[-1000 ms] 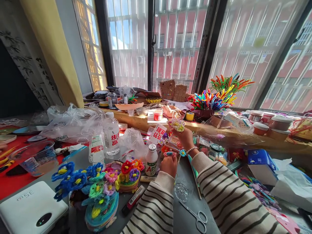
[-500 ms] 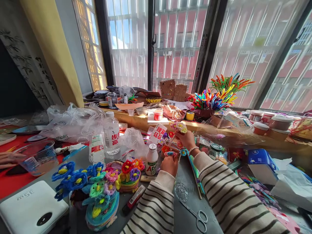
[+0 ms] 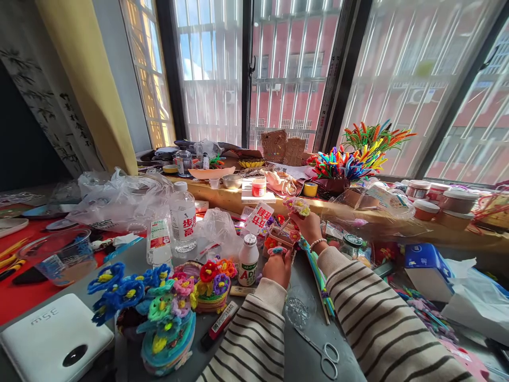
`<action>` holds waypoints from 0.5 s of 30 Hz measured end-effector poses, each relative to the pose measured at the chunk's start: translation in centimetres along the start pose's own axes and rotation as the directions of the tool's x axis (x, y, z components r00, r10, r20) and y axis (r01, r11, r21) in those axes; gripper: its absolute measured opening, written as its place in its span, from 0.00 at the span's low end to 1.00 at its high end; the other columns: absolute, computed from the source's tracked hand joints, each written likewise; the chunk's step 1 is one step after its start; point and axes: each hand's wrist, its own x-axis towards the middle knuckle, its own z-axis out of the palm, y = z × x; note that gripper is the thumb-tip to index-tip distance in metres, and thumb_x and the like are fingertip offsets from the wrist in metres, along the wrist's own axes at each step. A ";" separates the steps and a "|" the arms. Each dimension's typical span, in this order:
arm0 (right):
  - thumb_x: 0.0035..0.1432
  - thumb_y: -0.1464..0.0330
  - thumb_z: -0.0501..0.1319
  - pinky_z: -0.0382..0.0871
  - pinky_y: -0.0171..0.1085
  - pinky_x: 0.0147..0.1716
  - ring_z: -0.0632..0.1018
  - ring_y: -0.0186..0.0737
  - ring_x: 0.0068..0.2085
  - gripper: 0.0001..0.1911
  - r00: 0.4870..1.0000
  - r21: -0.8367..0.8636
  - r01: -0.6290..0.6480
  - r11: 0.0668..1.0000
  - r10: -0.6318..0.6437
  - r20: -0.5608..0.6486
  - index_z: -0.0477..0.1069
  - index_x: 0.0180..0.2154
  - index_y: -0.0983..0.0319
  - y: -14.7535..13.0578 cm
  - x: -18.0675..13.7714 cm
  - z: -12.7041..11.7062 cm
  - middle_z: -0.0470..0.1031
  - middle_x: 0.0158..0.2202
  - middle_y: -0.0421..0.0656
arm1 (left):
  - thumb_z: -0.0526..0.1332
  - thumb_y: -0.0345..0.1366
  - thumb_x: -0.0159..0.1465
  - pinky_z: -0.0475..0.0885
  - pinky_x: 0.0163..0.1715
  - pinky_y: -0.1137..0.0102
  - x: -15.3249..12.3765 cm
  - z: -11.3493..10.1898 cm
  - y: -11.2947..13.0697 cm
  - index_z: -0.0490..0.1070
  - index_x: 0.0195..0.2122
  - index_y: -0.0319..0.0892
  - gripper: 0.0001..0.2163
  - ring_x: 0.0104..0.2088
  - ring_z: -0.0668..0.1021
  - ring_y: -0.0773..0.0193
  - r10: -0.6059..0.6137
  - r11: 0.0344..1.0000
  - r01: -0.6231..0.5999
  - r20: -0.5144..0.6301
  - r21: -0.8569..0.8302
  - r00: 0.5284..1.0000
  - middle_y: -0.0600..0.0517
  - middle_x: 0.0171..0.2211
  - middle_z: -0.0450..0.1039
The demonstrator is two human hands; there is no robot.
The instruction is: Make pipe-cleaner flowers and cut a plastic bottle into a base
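Observation:
My right hand (image 3: 310, 228) is closed round the lower part of a small bunch of yellow and pink pipe-cleaner flowers (image 3: 297, 207). Just below and to the left, my left hand (image 3: 278, 269) is closed at the near side of a small flower-trimmed basket (image 3: 280, 233); its grip is partly hidden. A pink and blue fuzzy piece (image 3: 277, 250) shows at the left fingers. Beside my right wrist lie long green and blue pipe cleaners (image 3: 318, 276). Nearer to me are silver scissors (image 3: 324, 353) and a clear round dish (image 3: 298, 310).
A white AD bottle (image 3: 248, 260) stands left of my left hand. Finished pipe-cleaner flower baskets (image 3: 167, 339), a clear bottle (image 3: 184, 217) and a white device (image 3: 55, 339) are farther left. A glass jar (image 3: 352, 246) and a blue tissue box (image 3: 427, 265) sit to the right.
The flowers in my right hand have shifted slightly right, and a blue flower below that hand no longer shows. Another person's hand at the far left has gone from view.

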 end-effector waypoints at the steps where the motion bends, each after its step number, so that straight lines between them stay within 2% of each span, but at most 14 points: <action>1: 0.46 0.61 0.54 0.57 0.32 0.19 0.72 0.40 0.22 0.16 1.000 0.001 0.002 1.000 -0.002 0.002 0.71 0.17 0.65 0.0 0.0 0.0 0.74 0.18 0.47 | 0.43 0.42 0.59 0.65 0.31 0.70 0.0 0.0 0.0 0.64 0.39 0.42 0.15 0.35 0.74 0.59 -0.001 1.000 0.001 0.002 -0.001 1.000 0.45 0.35 0.71; 6: 0.44 0.60 0.55 0.57 0.31 0.20 0.72 0.38 0.22 0.16 0.998 0.031 0.046 0.998 -0.047 0.045 0.70 0.15 0.64 0.3 0.0 0.0 0.73 0.17 0.44 | 0.43 0.43 0.59 0.64 0.31 0.70 0.0 0.0 0.0 0.63 0.40 0.42 0.16 0.35 0.73 0.60 -0.003 1.000 0.003 0.002 -0.004 1.000 0.46 0.36 0.70; 15: 0.42 0.60 0.57 0.57 0.28 0.17 0.72 0.35 0.21 0.14 0.977 0.134 0.105 0.985 -0.127 0.171 0.70 0.18 0.64 0.4 0.0 -0.1 0.73 0.17 0.41 | 0.43 0.42 0.59 0.65 0.31 0.70 -0.1 0.0 0.1 0.63 0.40 0.43 0.15 0.35 0.74 0.60 0.009 1.000 -0.009 0.001 -0.021 1.000 0.46 0.35 0.71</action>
